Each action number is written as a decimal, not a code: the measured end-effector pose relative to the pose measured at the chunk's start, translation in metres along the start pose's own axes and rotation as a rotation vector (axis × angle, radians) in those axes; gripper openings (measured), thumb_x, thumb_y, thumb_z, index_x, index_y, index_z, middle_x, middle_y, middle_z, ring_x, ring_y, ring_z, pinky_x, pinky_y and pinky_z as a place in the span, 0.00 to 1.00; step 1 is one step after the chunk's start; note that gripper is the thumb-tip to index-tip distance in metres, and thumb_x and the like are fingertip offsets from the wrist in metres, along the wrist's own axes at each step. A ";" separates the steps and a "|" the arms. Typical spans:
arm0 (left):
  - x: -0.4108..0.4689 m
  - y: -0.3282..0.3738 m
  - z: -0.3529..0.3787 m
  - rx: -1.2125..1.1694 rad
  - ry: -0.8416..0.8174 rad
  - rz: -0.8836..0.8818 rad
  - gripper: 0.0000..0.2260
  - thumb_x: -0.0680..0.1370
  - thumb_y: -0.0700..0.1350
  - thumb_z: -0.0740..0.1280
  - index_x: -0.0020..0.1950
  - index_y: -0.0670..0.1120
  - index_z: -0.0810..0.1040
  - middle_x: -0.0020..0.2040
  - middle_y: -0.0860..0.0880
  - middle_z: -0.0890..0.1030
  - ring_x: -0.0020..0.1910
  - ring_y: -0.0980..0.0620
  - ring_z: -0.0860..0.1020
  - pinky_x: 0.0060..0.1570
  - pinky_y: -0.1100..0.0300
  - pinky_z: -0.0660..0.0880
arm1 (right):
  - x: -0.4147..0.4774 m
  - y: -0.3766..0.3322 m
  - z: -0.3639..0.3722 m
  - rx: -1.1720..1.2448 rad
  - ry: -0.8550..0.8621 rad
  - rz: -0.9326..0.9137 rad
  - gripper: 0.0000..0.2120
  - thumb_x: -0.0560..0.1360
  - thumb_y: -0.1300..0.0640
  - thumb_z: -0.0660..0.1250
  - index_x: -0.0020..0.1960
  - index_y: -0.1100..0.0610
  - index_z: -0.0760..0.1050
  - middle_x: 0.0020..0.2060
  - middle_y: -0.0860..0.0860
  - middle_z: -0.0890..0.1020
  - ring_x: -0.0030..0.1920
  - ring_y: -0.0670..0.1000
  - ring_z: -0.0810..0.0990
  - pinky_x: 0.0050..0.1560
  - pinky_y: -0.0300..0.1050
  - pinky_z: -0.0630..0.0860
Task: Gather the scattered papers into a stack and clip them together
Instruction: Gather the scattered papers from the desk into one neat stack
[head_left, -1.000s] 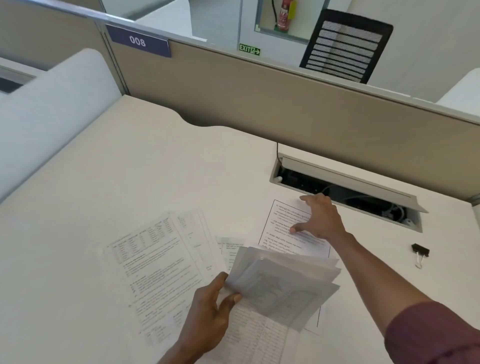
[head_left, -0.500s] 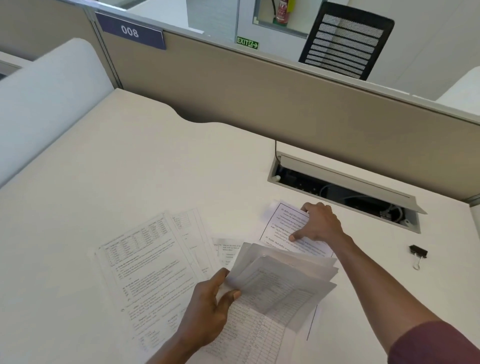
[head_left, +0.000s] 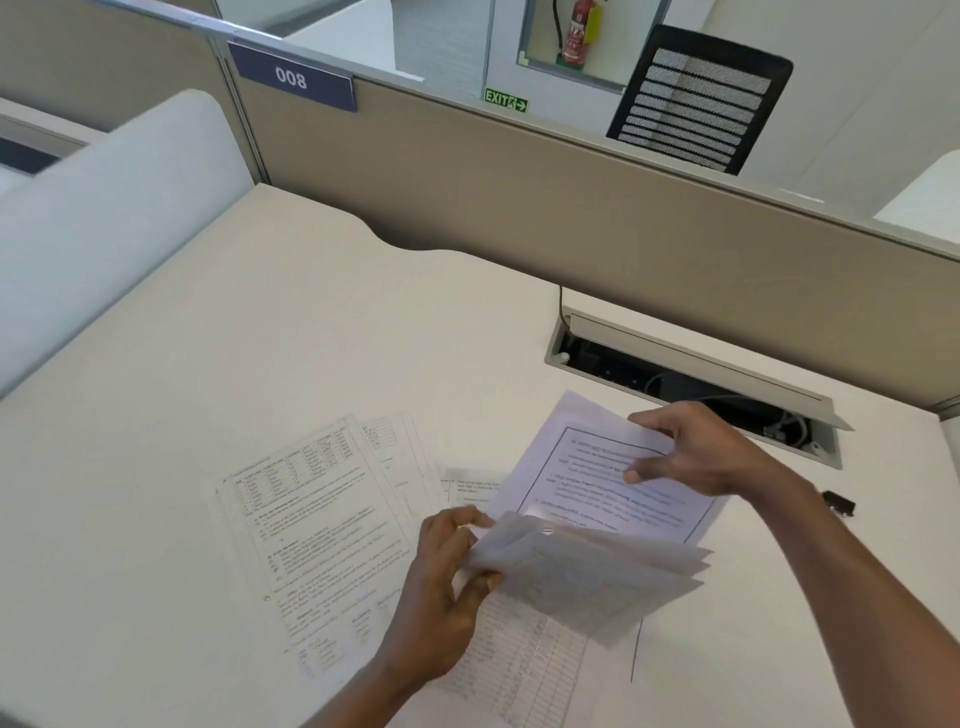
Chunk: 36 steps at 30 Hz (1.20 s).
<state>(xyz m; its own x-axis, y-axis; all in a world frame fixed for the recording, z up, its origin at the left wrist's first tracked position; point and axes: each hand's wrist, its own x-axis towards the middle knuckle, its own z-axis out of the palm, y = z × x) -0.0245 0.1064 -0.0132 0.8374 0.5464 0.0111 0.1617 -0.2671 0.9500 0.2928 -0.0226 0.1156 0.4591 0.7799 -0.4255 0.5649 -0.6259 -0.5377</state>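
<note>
My left hand (head_left: 441, 582) grips a fanned bundle of papers (head_left: 587, 577) by its left edge, held above the desk. My right hand (head_left: 691, 452) pinches the top right corner of a printed sheet with a black border (head_left: 587, 478), lifted and tilted just behind the bundle. Several more printed sheets lie flat on the white desk (head_left: 260, 364): a large one (head_left: 317, 530) left of my left hand, another (head_left: 400, 452) partly under it, a small strip (head_left: 467, 488), and a table sheet (head_left: 524, 660) below the bundle. A black binder clip (head_left: 839, 503) lies on the desk right of my right wrist.
An open cable tray (head_left: 691, 384) with wires is set into the desk behind my right hand. A beige partition (head_left: 571, 208) labelled 008 closes the back. A white curved divider (head_left: 104, 218) borders the left side. A black mesh chair (head_left: 696, 98) stands beyond the partition.
My right hand has gone from pressing on the bordered sheet to lifting it off the desk toward the bundle. My left hand has kept its grip on the bundle.
</note>
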 end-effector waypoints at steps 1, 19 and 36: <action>-0.001 0.002 0.002 -0.005 0.010 0.001 0.09 0.78 0.36 0.75 0.53 0.47 0.80 0.75 0.63 0.70 0.80 0.50 0.68 0.71 0.55 0.73 | -0.012 -0.008 -0.004 0.008 -0.009 -0.032 0.12 0.70 0.56 0.83 0.48 0.41 0.87 0.45 0.36 0.88 0.49 0.41 0.86 0.52 0.42 0.79; -0.050 0.060 -0.014 -0.209 0.163 -0.033 0.28 0.80 0.42 0.77 0.71 0.61 0.65 0.45 0.49 0.88 0.35 0.43 0.83 0.36 0.43 0.81 | -0.085 -0.084 0.002 0.241 -0.128 -0.345 0.15 0.80 0.61 0.74 0.38 0.47 0.86 0.31 0.48 0.79 0.34 0.45 0.74 0.37 0.42 0.70; -0.109 0.008 -0.126 -0.334 0.179 -0.295 0.19 0.80 0.36 0.74 0.64 0.57 0.83 0.61 0.53 0.88 0.63 0.51 0.85 0.64 0.52 0.81 | 0.014 -0.162 0.056 0.389 -0.255 -0.076 0.29 0.82 0.36 0.59 0.62 0.57 0.85 0.50 0.61 0.90 0.42 0.57 0.86 0.46 0.47 0.81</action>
<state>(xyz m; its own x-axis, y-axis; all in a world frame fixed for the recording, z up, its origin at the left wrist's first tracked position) -0.1800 0.1446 0.0324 0.6729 0.6967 -0.2485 0.1780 0.1736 0.9686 0.1695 0.0903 0.1556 0.2162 0.8304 -0.5135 0.2690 -0.5563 -0.7863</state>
